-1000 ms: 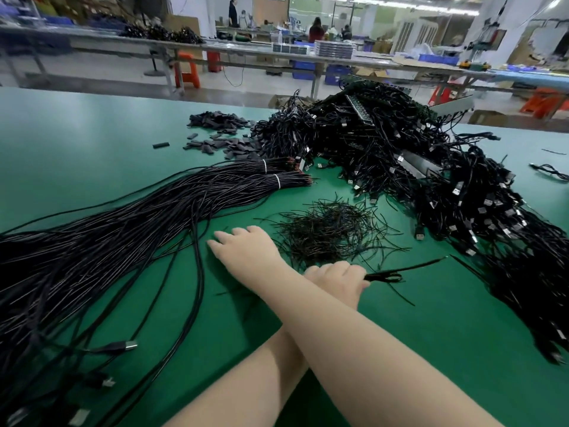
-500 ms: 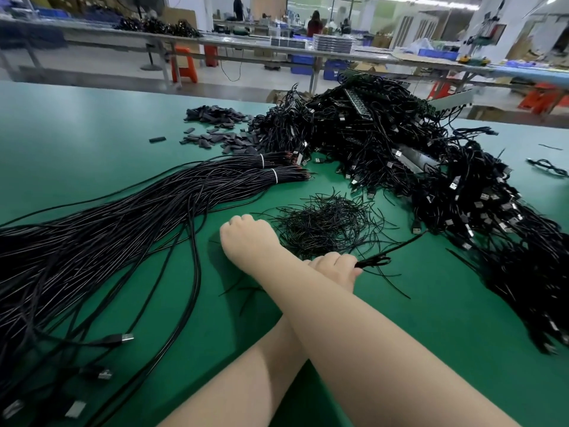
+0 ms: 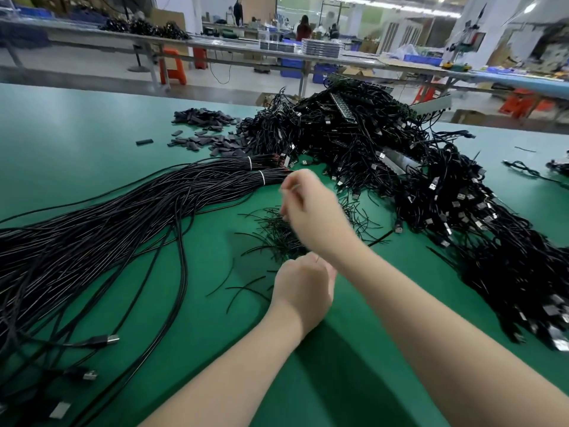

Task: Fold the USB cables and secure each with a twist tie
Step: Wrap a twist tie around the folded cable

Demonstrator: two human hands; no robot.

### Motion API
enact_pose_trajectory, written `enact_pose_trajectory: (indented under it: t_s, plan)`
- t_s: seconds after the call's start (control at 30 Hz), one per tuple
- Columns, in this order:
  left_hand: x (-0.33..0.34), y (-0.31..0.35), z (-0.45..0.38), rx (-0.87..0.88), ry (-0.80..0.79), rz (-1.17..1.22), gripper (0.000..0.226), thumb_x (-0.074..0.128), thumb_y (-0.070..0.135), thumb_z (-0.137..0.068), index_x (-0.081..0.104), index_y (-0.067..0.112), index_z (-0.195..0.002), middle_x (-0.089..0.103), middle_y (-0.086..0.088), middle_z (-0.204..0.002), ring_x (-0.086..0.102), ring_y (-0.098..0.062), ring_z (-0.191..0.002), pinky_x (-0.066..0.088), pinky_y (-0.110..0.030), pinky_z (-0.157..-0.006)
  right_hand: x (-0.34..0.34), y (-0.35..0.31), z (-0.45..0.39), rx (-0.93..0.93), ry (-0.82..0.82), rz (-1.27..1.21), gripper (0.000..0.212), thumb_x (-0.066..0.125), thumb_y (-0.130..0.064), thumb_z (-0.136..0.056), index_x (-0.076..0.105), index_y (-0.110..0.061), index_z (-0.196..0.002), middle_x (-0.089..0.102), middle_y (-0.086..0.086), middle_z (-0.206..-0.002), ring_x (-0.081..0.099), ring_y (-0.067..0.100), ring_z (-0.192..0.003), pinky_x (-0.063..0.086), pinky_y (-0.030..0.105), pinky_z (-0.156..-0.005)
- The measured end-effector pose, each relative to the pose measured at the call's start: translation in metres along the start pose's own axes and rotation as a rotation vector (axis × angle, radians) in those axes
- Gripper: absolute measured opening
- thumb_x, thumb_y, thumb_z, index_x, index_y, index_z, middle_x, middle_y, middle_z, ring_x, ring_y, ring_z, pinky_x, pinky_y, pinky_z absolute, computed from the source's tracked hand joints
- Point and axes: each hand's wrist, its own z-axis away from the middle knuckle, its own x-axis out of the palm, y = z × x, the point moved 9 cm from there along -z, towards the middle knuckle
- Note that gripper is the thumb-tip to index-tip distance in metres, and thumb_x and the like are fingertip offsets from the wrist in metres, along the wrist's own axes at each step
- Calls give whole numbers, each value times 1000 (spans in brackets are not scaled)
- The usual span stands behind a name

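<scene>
Long black USB cables (image 3: 123, 241) fan across the green table (image 3: 77, 143) on the left, their far ends bound by white bands (image 3: 261, 177). A loose pile of black twist ties (image 3: 274, 231) lies in the middle. My right hand (image 3: 311, 211) hovers above that pile, blurred, fingers curled; whether it holds anything is hidden. My left hand (image 3: 303, 291) sits nearer me with its fingers curled. A black twist tie (image 3: 379, 238) runs out from it under my right forearm.
A big tangled heap of black USB cables (image 3: 415, 180) fills the right side of the table. Small black flat pieces (image 3: 209, 127) lie scattered at the back. USB plugs (image 3: 108, 339) lie at the near left. Other benches and people stand far behind.
My right hand left the table beside the long cables, curled, and rose to the right over the twist ties. My arms no longer cross. My left hand stayed near the pile.
</scene>
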Motion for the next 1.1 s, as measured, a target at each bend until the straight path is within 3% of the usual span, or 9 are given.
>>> enact_pose_trajectory:
  t_s: [0.07, 0.17, 0.3, 0.37, 0.47, 0.57, 0.7, 0.97, 1.1]
  plan:
    - [-15, 0, 2, -30, 85, 206, 26, 39, 25, -103, 62, 13, -108, 66, -4, -100, 60, -28, -86, 40, -34, -72, -49, 8, 19, -52, 171, -9, 16, 48, -11, -98, 55, -22, -107, 65, -10, -79, 58, 2, -63, 44, 10, -56]
    - [-27, 0, 4, -48, 159, 297, 26, 42, 30, -103, 61, 13, -98, 64, -4, -89, 58, -30, -76, 32, -33, -65, -94, 29, 62, -93, 357, 105, 23, 59, -8, -93, 64, -20, -112, 67, -16, -83, 60, 4, -72, 46, 12, -67]
    - [-22, -9, 3, -114, 144, 372, 25, 37, 32, -105, 54, 17, -96, 50, 6, -82, 56, -23, -76, 31, -33, -63, -90, 65, 110, -56, 435, 205, 17, 65, -5, -90, 71, -13, -103, 70, -7, -89, 61, 3, -77, 48, 16, -76]
    - [-28, -11, 5, -135, 186, 414, 23, 38, 31, -105, 55, 17, -98, 54, 3, -84, 57, -24, -77, 31, -32, -63, -73, 83, 112, 5, 332, 309, 18, 62, -2, -91, 72, -9, -104, 71, 0, -96, 65, 15, -86, 48, 23, -82]
    - [-36, -9, 8, -119, 236, 401, 26, 45, 26, -103, 62, 8, -109, 66, -7, -97, 61, -30, -82, 36, -32, -67, -41, 100, 100, 103, 22, 458, 23, 53, -8, -96, 68, -15, -112, 69, 4, -105, 63, 26, -95, 50, 38, -83]
    - [-35, -5, 8, -92, 200, 352, 23, 44, 26, -102, 62, 11, -104, 65, -5, -94, 60, -30, -81, 37, -35, -68, -28, 90, 89, 79, -150, 527, 10, 52, -19, -97, 57, -23, -105, 67, 1, -91, 59, 29, -82, 50, 39, -70]
    - [-27, -7, 5, -110, 137, 358, 22, 42, 27, -102, 61, 16, -105, 63, -1, -98, 57, -27, -87, 32, -33, -68, -32, 76, 73, 44, -189, 559, 7, 54, -22, -93, 57, -22, -87, 66, 3, -78, 56, 30, -75, 50, 38, -66]
    - [-22, -8, 5, -114, 118, 399, 27, 44, 30, -103, 64, 16, -117, 65, -4, -106, 59, -29, -94, 46, -40, -76, -41, 78, 62, 64, -193, 448, 20, 57, -13, -89, 64, -30, -84, 69, -4, -75, 61, 21, -74, 52, 38, -69]
    - [-21, -7, 5, -93, 128, 372, 27, 43, 31, -103, 64, 18, -114, 62, -3, -96, 58, -28, -89, 39, -35, -70, -41, 79, 63, 78, -153, 379, 24, 58, -7, -86, 64, -29, -80, 65, -4, -67, 59, 19, -66, 52, 37, -66]
